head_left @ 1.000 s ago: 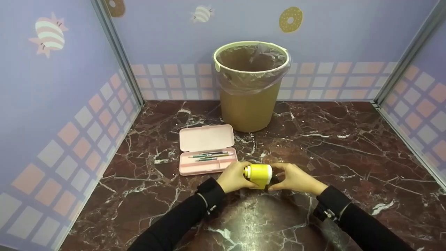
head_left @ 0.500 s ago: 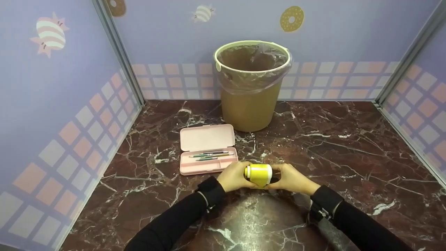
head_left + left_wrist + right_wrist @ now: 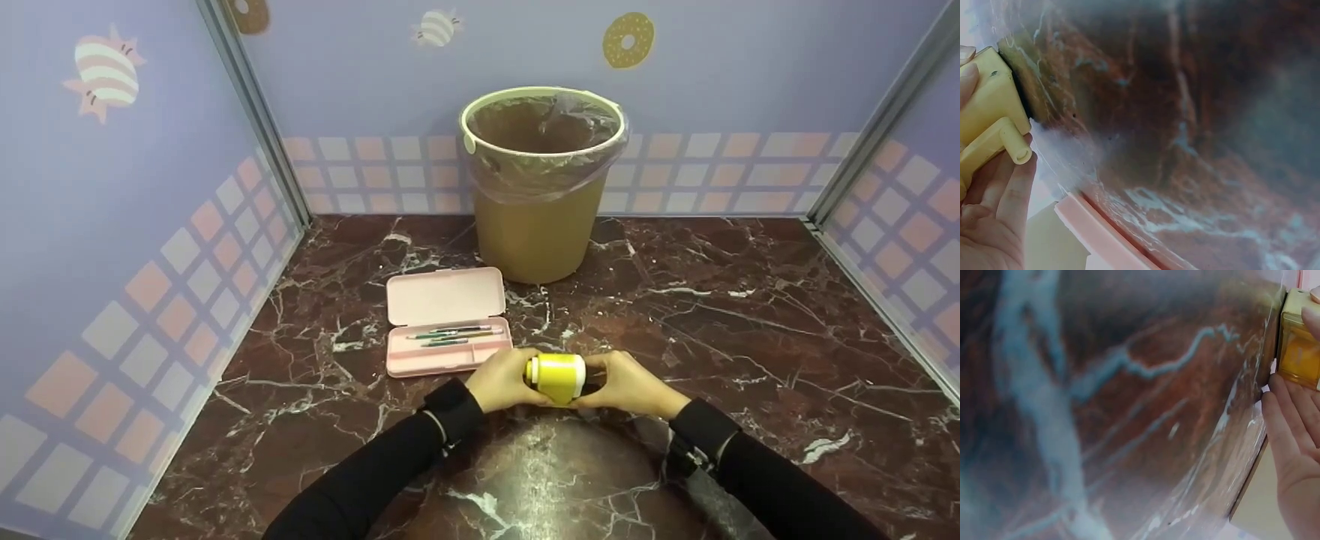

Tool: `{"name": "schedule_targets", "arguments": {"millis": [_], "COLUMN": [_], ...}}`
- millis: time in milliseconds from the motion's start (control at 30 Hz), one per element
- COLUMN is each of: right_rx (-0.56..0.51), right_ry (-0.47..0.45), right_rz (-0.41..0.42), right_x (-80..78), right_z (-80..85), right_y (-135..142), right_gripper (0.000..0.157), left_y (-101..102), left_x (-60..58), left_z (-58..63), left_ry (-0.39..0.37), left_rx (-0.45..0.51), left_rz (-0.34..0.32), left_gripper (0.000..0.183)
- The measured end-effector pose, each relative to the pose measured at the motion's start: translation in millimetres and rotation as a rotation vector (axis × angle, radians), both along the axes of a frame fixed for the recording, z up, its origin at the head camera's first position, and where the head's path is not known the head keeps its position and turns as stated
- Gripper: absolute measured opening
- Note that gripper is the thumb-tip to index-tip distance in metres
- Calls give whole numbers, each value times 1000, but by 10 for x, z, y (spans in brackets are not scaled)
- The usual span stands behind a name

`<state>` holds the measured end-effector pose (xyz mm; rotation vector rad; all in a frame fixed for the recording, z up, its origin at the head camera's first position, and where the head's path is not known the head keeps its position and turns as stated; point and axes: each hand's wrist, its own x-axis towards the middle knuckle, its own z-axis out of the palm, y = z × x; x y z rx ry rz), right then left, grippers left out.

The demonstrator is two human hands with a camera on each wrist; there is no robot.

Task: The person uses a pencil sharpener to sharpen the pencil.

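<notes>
A yellow crank pencil sharpener [image 3: 559, 377] is held low over the table between my two hands. On its left side my left hand [image 3: 501, 382] grips the body, thumb in front and fingers behind. The left wrist view shows the yellow crank handle [image 3: 1015, 140] on that side, close to the fingers. My right hand [image 3: 634, 384] pinches the white-edged right end between thumb and fingers. Through the clear shavings drawer [image 3: 1301, 354], yellow shows in the right wrist view. Just beyond my left hand lies an open pink pencil case [image 3: 420, 365] with several pencils [image 3: 454, 334] inside.
A tan trash can [image 3: 536, 232] lined with a clear plastic bag stands at the back against the patterned wall [image 3: 360, 75]. Small light crumbs are scattered around its base on the dark marbled table [image 3: 712, 330]. Panels rise on the left and right.
My right hand has moved slightly left and closed onto the right end of the pencil sharpener. The left hand keeps its hold, almost still. Over the last half second little differs.
</notes>
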<state>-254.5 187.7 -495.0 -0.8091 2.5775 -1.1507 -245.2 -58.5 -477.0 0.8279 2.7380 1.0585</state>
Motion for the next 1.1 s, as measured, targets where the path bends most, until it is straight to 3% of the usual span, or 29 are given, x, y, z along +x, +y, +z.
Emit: {"name": "schedule_targets", "arguments": {"millis": [733, 933, 1100], "right_rx": [-58, -67, -33], "right_ry": [-20, -8, 4], "right_rz": [-8, 12, -18], "right_x": [56, 65, 87], "right_z": [-28, -51, -43], "right_y": [21, 126, 281], "right_gripper": [47, 54, 58], "left_y": [-5, -19, -22], "left_x": [-6, -22, -33], "left_z": [-18, -63, -51], "left_ry": [10, 32, 10], "left_rx": [-10, -27, -30], "left_rz": [-13, -12, -6], "left_gripper": [49, 50, 52]}}
